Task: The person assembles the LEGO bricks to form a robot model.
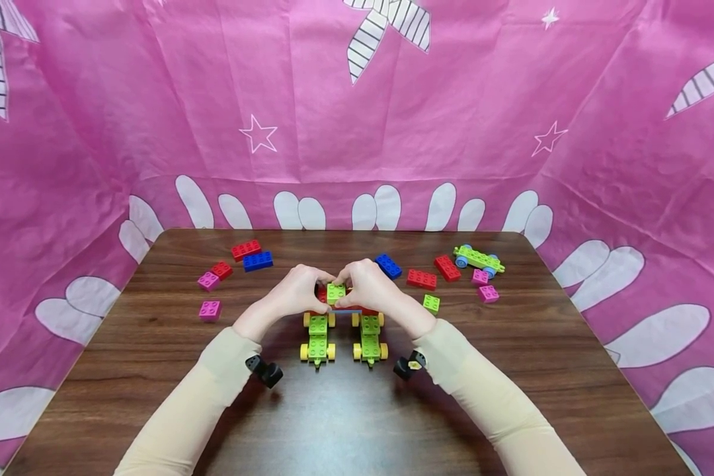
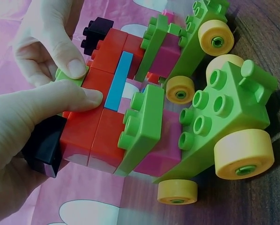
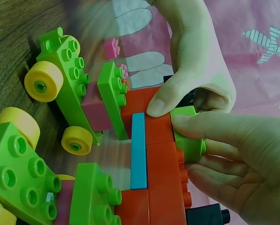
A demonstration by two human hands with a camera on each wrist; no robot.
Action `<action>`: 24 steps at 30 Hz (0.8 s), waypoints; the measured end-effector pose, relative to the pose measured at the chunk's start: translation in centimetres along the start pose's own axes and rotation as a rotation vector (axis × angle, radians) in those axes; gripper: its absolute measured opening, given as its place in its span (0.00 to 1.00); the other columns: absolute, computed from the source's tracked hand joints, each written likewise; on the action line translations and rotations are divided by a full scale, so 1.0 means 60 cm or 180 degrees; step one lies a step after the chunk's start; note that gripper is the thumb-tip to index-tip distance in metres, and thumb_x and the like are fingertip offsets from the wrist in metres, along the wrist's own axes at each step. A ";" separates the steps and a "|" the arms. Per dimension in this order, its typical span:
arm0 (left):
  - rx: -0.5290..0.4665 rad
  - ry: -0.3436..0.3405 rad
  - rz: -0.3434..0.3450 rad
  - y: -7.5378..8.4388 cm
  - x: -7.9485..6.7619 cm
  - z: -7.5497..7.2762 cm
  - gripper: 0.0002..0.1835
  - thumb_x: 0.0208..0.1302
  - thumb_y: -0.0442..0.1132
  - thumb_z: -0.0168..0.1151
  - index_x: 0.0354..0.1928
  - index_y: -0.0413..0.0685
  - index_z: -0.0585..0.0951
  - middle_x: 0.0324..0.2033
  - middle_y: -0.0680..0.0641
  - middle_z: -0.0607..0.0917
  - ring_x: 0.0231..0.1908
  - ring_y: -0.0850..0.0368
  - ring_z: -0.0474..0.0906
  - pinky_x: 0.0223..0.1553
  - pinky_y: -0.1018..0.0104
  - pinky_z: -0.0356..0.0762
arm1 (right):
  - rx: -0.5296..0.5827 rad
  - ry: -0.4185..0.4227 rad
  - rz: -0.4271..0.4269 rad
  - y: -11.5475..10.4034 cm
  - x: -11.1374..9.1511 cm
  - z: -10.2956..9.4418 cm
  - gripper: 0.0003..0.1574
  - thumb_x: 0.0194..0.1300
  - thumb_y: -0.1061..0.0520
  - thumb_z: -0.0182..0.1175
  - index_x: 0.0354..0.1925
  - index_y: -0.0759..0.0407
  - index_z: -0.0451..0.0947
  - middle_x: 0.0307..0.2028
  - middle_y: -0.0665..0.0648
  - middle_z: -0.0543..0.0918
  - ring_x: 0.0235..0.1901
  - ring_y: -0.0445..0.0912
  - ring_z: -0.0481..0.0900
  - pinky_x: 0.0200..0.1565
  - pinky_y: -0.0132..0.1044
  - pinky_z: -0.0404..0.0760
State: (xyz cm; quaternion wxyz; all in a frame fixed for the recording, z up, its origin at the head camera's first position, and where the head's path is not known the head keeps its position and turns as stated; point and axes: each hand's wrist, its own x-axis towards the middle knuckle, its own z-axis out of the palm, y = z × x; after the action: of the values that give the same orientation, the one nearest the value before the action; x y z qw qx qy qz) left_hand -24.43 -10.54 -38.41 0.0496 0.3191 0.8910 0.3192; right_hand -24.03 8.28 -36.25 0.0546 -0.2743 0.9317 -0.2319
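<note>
My left grip (image 1: 300,289) clasps the red bricks (image 3: 165,168) above the yellow-wheeled green bases (image 1: 318,345) on the bench (image 1: 345,423) while my right grip (image 1: 365,287) pinches the lime-green four-stud brick (image 1: 336,293) atop them, apparently seating it, which I judge calls for firm, even pressure.

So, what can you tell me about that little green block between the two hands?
The green block is a small, square, lime-green toy brick, apparently smooth plastic, with round studs on top. It sits studs up on the red bricks, between two black pieces. The fingers of the right hand pinch it, and the thumb of the left hand rests on red close beside it. I can't tell whether it is fully pressed down.
</note>
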 end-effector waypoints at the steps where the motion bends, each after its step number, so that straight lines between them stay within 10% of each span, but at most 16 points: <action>1: -0.0004 -0.0003 -0.0007 0.000 0.000 0.000 0.25 0.45 0.36 0.77 0.50 0.40 0.84 0.38 0.47 0.88 0.29 0.61 0.75 0.31 0.69 0.75 | 0.0009 0.0005 0.0004 0.000 0.000 0.000 0.22 0.48 0.52 0.76 0.42 0.59 0.86 0.38 0.54 0.88 0.35 0.45 0.83 0.35 0.31 0.82; 24: 0.0004 -0.0011 -0.0069 0.011 -0.005 -0.011 0.31 0.45 0.40 0.79 0.54 0.39 0.81 0.46 0.44 0.86 0.43 0.54 0.81 0.46 0.58 0.81 | 0.0188 0.0193 -0.0273 0.023 -0.023 -0.013 0.29 0.52 0.51 0.74 0.51 0.60 0.81 0.47 0.56 0.85 0.48 0.48 0.82 0.49 0.42 0.82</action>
State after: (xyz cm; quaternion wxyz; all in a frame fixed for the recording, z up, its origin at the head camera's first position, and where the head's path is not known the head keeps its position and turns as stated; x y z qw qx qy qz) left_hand -24.06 -10.69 -37.54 0.0544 0.3101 0.8945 0.3175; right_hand -23.68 10.35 -36.21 0.0244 -0.3051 0.9130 -0.2697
